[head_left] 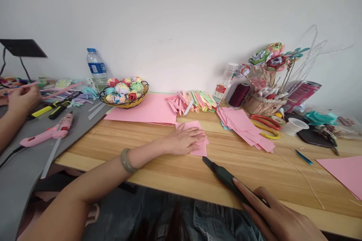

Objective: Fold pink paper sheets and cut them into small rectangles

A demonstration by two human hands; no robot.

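Note:
My left hand [182, 141] lies flat with its fingers stretched out over a small piece of pink paper [200, 151], pressing it on the wooden table. My right hand [278, 211] is wrapped round a dark utility knife [226, 177], its index finger along the handle. The knife's blade tip points at the near right corner of the paper, close to its edge; I cannot tell whether they touch. Behind the left hand lies a larger pink sheet [141, 111]. To the right, several cut pink pieces [240, 124] overlap in a loose pile.
Folded paper strips [195, 102] and a basket [128, 101] of paper flowers stand at the back. Scissors [266, 121], a thread spool [239, 95] and a flower pot [261, 105] are at right. At left, another person's hand [24, 98] is near a pink glue gun [51, 133].

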